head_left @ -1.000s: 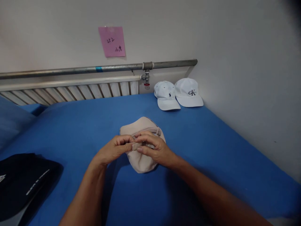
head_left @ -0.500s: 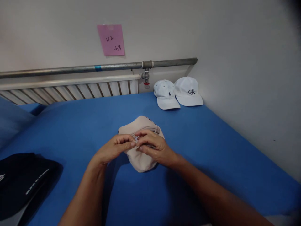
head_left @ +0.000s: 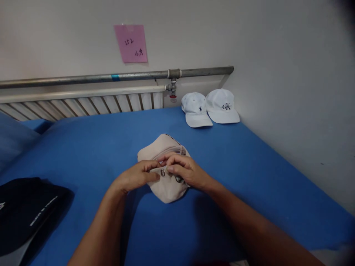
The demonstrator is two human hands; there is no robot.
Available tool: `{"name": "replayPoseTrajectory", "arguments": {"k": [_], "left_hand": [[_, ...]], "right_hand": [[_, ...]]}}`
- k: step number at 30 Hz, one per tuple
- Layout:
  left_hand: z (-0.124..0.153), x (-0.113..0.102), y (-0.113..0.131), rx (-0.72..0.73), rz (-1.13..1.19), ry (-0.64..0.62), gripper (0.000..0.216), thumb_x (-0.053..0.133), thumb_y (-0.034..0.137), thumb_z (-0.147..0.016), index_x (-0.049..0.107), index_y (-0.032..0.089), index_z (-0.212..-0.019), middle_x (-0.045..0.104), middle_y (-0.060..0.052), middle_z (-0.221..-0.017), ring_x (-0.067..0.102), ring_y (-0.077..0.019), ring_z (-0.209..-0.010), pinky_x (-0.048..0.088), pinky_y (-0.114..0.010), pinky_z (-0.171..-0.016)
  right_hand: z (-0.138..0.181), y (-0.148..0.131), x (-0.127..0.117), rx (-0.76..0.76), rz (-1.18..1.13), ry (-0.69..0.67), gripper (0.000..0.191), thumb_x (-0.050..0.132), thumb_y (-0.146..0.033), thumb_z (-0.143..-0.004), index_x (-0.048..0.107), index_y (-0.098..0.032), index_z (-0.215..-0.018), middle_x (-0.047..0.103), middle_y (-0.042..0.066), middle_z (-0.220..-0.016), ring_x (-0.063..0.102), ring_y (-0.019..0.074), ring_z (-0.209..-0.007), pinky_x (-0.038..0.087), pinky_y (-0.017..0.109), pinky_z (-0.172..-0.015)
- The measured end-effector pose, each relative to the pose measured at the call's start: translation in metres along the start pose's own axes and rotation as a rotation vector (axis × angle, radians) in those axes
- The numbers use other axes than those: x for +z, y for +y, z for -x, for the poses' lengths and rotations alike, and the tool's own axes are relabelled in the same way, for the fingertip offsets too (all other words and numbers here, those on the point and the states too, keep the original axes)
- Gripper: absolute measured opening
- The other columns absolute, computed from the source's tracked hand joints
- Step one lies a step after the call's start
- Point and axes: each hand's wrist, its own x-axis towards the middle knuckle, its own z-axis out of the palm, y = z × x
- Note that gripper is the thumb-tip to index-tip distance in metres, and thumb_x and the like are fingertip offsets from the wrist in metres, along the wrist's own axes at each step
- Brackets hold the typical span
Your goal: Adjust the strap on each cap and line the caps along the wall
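A cream baseball cap lies upside down on the blue surface, its brim pointing away from me and its inner band partly showing. My left hand pinches the near edge of the cap between thumb and fingers. Close beside it, my right hand is closed on the strap at the back of the cap, thumb against fingertips. A small metal buckle shows between the two hands. My right fingers hide part of the strap and its opening.
Two white caps stand side by side at the far right corner. A black cap lies at the left. Behind the blue surface are a radiator, a metal pipe and a pink note on the wall.
The cap's rear edge has come up between my hands, and the buckle now shows. My left thumb has moved onto the outside of the cap, and my right fingers have closed on the strap.
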Motion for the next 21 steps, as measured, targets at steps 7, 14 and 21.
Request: {"name": "replayPoseTrajectory", "arguments": {"k": [7, 14, 21], "left_hand": [[-0.0025, 0.0009, -0.0014, -0.022, 0.243, 0.206, 0.028, 0.075, 0.013, -0.061, 0.071, 0.016, -0.088, 0.067, -0.002, -0.083, 0.057, -0.0122, -0.074, 0.042, -0.025, -0.070], [-0.0061, 0.0027, -0.0010, -0.011, 0.356, 0.347, 0.031, 0.081, 0.013, -0.056, 0.070, 0.016, -0.085, 0.068, 0.000, -0.077, 0.057, -0.0088, -0.065, 0.042, -0.022, -0.064], [-0.0048, 0.0080, 0.0040, 0.008, 0.331, 0.358, 0.031, 0.080, 0.013, -0.058, 0.068, 0.015, -0.086, 0.067, 0.001, -0.073, 0.059, -0.0090, -0.064, 0.043, -0.022, -0.063]], "right_hand": [[-0.0014, 0.0067, 0.0000, -0.193, 0.242, 0.148, 0.007, 0.060, -0.018, -0.079, 0.059, -0.020, -0.072, 0.065, 0.006, -0.103, 0.061, 0.0192, -0.099, 0.046, 0.037, -0.088], [-0.0019, 0.0073, 0.0030, -0.310, 0.444, 0.193, 0.013, 0.058, -0.008, -0.074, 0.055, -0.020, -0.068, 0.064, 0.007, -0.103, 0.063, 0.0202, -0.099, 0.048, 0.039, -0.086], [-0.0016, 0.0100, 0.0043, -0.330, 0.474, 0.233, 0.017, 0.056, -0.005, -0.070, 0.051, -0.020, -0.064, 0.064, 0.007, -0.096, 0.063, 0.0199, -0.097, 0.049, 0.038, -0.082]]}}
